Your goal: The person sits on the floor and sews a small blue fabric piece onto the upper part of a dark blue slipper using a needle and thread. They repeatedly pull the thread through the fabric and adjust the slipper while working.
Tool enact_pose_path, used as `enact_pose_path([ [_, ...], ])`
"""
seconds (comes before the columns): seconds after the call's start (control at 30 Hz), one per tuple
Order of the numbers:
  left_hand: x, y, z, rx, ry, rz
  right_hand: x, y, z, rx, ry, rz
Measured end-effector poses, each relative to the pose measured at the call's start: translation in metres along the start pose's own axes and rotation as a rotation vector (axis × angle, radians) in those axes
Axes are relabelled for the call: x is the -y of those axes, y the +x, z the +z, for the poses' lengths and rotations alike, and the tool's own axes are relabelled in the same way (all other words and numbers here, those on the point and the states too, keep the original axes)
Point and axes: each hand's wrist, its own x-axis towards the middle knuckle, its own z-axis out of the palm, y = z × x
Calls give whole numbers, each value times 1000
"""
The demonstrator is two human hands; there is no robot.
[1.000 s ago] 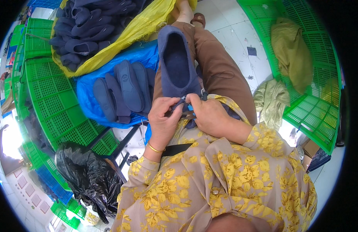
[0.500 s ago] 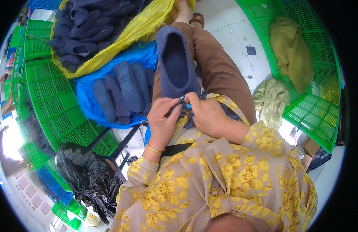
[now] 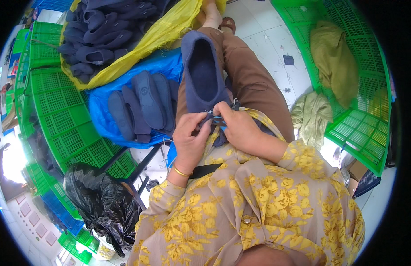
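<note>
A dark blue felt slipper (image 3: pixel 215 95) rests on my lap, its opening facing up and its heel end toward me. My left hand (image 3: pixel 191 133) is closed, thumb and forefinger pinching dark blue material at the slipper's heel edge. Close against it, my right hand (image 3: pixel 241 128) is wrapped round small metal snips (image 3: pixel 219 120). Their blades point at the pinched heel edge, and most of the handle is hidden in my palm. A small pale bit, perhaps thread, shows at the fingertips.
Several slippers and soles (image 3: pixel 148 95) lie on a blue plastic bag (image 3: pixel 101 106) at my left. Beyond is a yellow sack (image 3: pixel 148 42) full of slippers. Green crates (image 3: pixel 59 106) flank both sides; olive cloth (image 3: pixel 334 57) hangs at right. A black plastic bag (image 3: pixel 99 199) sits near left.
My right hand's fingers have shifted slightly and the snips' blades show more plainly by the heel edge. My left hand has moved a little to the right, still pinching.
</note>
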Motion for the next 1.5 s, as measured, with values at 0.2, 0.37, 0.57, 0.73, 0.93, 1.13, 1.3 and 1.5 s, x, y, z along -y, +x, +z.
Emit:
enact_pose_path([
  [0.2, 4, 3, -2, 18, -11, 29, -1, -1, 3, -24, 26, 10],
  [0.37, 6, -1, -1, 29, -5, 59, -1, 2, 4, -39, 107, 42],
  [0.57, 10, 0, 1, 36, 102, 203, -5, 7, 8, -16, 174, -24],
  [0.73, 11, -1, 0, 44, 150, 237, 1, 10, -4, 72, 235, -37],
  [0.93, 9, 1, 1, 55, 199, 300, 5, 18, -10, 110, 129, 0],
  [1.13, 7, -1, 1, 24, 208, 309, 17, 28, -25, 189, -55, 89],
  [1.3, 8, 1, 0, 38, 202, 308, 23, 25, -30, -49, -336, -237],
  [1.5, 14, 3, 0, 77, 225, 420, 30, 53, -19, -248, 106, -353],
])
